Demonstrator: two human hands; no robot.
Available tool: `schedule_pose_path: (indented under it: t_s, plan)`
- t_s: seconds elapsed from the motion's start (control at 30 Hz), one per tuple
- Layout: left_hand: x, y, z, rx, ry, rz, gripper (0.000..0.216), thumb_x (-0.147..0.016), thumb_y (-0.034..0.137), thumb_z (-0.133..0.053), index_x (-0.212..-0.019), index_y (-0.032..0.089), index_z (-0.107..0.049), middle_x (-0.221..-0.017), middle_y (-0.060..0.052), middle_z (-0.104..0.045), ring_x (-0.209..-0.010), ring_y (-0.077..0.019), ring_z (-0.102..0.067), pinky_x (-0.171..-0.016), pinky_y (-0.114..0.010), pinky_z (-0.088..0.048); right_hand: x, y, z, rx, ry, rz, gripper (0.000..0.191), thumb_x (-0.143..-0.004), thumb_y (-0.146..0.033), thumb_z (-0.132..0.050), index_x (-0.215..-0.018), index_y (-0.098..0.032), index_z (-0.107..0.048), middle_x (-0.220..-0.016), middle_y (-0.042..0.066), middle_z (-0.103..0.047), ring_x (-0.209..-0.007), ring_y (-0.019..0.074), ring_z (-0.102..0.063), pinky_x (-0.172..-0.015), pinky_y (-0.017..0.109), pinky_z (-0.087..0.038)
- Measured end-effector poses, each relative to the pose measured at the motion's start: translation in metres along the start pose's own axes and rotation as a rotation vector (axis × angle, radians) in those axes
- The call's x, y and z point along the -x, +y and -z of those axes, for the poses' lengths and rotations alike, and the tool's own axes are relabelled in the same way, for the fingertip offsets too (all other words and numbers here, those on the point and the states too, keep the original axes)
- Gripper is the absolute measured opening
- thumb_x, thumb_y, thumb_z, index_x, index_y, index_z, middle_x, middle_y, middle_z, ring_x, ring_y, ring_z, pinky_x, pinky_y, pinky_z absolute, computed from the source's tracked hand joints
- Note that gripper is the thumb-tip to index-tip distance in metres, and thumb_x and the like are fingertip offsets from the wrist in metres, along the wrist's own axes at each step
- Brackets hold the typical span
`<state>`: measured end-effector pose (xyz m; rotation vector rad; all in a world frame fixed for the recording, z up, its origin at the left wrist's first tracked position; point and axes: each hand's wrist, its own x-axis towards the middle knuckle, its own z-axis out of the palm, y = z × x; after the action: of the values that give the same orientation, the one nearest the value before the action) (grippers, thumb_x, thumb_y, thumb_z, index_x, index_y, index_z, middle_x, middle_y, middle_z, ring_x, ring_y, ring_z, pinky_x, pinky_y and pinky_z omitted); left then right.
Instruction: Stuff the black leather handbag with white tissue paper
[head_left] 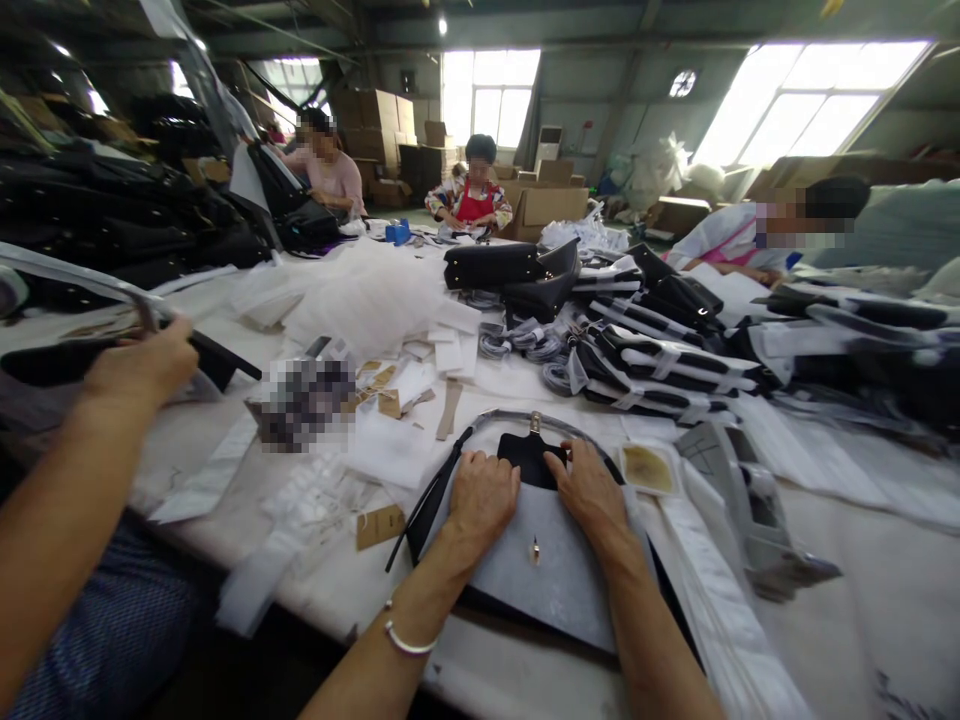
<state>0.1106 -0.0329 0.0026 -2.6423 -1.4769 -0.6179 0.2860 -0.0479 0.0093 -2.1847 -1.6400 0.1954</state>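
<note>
hands (484, 497) on bag (540, 570), tags (379, 525) beside

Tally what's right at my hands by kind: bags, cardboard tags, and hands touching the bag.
Black bag: 1
Brown cardboard tags, one near the bag and one further up: 2
Hands on the bag, left hand and right hand: 2
Total: 5

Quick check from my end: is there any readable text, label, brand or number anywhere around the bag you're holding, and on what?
None can be read.
Brown paper tag by the left hand: print too small to read.
Tags further back on the table: too small.
Cardboard boxes at the back: no legible marking.
Bag under the right hand: no visible lettering.
</note>
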Motion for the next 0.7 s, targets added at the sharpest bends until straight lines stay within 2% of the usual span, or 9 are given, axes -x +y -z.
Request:
schedule_pose_path:
  t_s: [0.07,0.13,0.27,0.37,0.43,0.5,0.57,0.63,0.7]
  plan:
    - [0.000,0.000,0.001,0.014,-0.001,-0.002,0.029,-0.097,0.025,-0.048,-0.081,0.012,-0.068,-0.076,-0.013,-0.069,-0.081,-0.0263,-0.063,-0.081,-0.043,-0.043,0.000,0.004,-0.006,-0.062,0.073,0.116,0.045,-0.090,-0.043,-0.051,-0.127,-0.017,-0.055,-0.132,0.016,-0.058,-0.122,0.0294,-0.054,-0.101,0.042,-0.041]
    - [0.000,0.000,0.002,0.026,-0.004,-0.006,0.028,-0.097,0.024,-0.048,-0.080,0.012,-0.067,-0.077,-0.013,-0.069,-0.081,-0.0261,-0.063,-0.081,-0.043,-0.043,-0.001,0.007,-0.010,-0.161,0.055,0.184,0.053,-0.090,-0.044,-0.052,-0.136,-0.018,-0.050,-0.141,0.014,-0.053,-0.130,0.0283,-0.047,-0.108,0.044,-0.036]
    - [0.000,0.000,0.003,0.020,-0.028,-0.014,0.024,-0.096,0.022,-0.048,-0.082,0.013,-0.066,-0.078,-0.013,-0.068,-0.082,-0.0271,-0.062,-0.081,-0.043,-0.043,-0.004,0.005,-0.004,-0.430,-0.042,0.177,0.059,-0.089,-0.049,-0.050,-0.140,-0.019,-0.047,-0.128,0.011,-0.063,-0.122,0.0263,-0.054,-0.107,0.043,-0.037]
    - [0.000,0.000,0.002,0.029,-0.041,0.000,0.021,-0.094,0.019,-0.048,-0.083,0.014,-0.065,-0.081,-0.012,-0.068,-0.083,-0.0276,-0.062,-0.082,-0.044,-0.044,-0.005,0.002,0.010,-0.645,-0.057,0.132,0.052,-0.092,-0.056,-0.040,-0.124,-0.020,-0.063,-0.104,0.007,-0.070,-0.102,0.0249,-0.062,-0.095,0.038,-0.046]
    - [0.000,-0.001,0.001,0.041,-0.041,0.021,0.016,-0.092,0.017,-0.049,-0.083,0.015,-0.063,-0.084,-0.011,-0.067,-0.085,-0.0276,-0.062,-0.084,-0.044,-0.045,-0.004,0.000,0.017,-0.748,-0.102,0.127,0.056,-0.093,-0.061,-0.035,-0.102,-0.020,-0.073,-0.084,0.006,-0.071,-0.087,0.0235,-0.064,-0.087,0.035,-0.048]
    - [0.000,-0.003,0.001,0.086,-0.010,0.078,0.013,-0.088,0.013,-0.050,-0.082,0.017,-0.060,-0.086,-0.010,-0.066,-0.088,-0.0273,-0.061,-0.084,-0.043,-0.047,-0.003,-0.001,0.021,-0.797,-0.151,0.127,0.061,-0.091,-0.066,-0.035,-0.080,-0.020,-0.074,-0.071,0.005,-0.068,-0.077,0.0224,-0.064,-0.081,0.034,-0.049]
    - [0.000,-0.007,0.001,0.197,0.091,0.179,0.018,-0.083,0.005,-0.045,-0.082,0.019,-0.056,-0.088,-0.009,-0.063,-0.088,-0.0252,-0.060,-0.083,-0.040,-0.049,-0.001,-0.001,0.021,-0.816,-0.185,0.122,0.062,-0.088,-0.069,-0.039,-0.065,-0.021,-0.071,-0.065,0.004,-0.066,-0.071,0.0213,-0.062,-0.075,0.032,-0.048]
    - [0.000,-0.012,0.004,0.369,0.243,0.248,0.028,-0.075,-0.002,-0.039,-0.085,0.020,-0.054,-0.090,-0.008,-0.061,-0.090,-0.0222,-0.060,-0.085,-0.036,-0.050,0.001,-0.002,0.020,-0.809,-0.229,0.123,0.061,-0.087,-0.068,-0.042,-0.060,-0.021,-0.070,-0.060,0.003,-0.064,-0.064,0.0190,-0.059,-0.065,0.029,-0.045]
    - [0.002,-0.016,0.010,0.561,0.360,0.209,0.035,-0.072,-0.005,-0.035,-0.087,0.021,-0.053,-0.093,-0.006,-0.062,-0.096,-0.0195,-0.061,-0.091,-0.035,-0.050,0.002,-0.003,0.020,-0.785,-0.295,0.143,0.057,-0.087,-0.064,-0.046,-0.061,-0.021,-0.071,-0.055,0.000,-0.059,-0.057,0.0160,-0.054,-0.058,0.027,-0.040]
